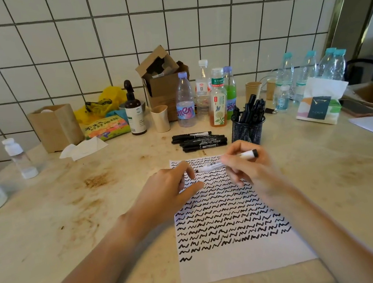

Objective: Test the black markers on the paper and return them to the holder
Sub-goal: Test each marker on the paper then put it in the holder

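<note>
Toward the near edge of the desk [78, 225] lies the paper [238, 262], covered in black squiggles except for its nearest strip. Above its far end a marker [228, 161] is pinched in the right hand [246, 169], long axis running left to right, tip toward the loosely curled, apparently empty left hand [172, 187]. Farther back, loose markers [198, 141] lie just left of the mesh holder [247, 130], nearer the right hand.

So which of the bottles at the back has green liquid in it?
The purple-capped bottle standing behind the orange tea bottle, left of the mesh holder. Its lower half shows bright green; the other bottles look clear or amber.
</note>
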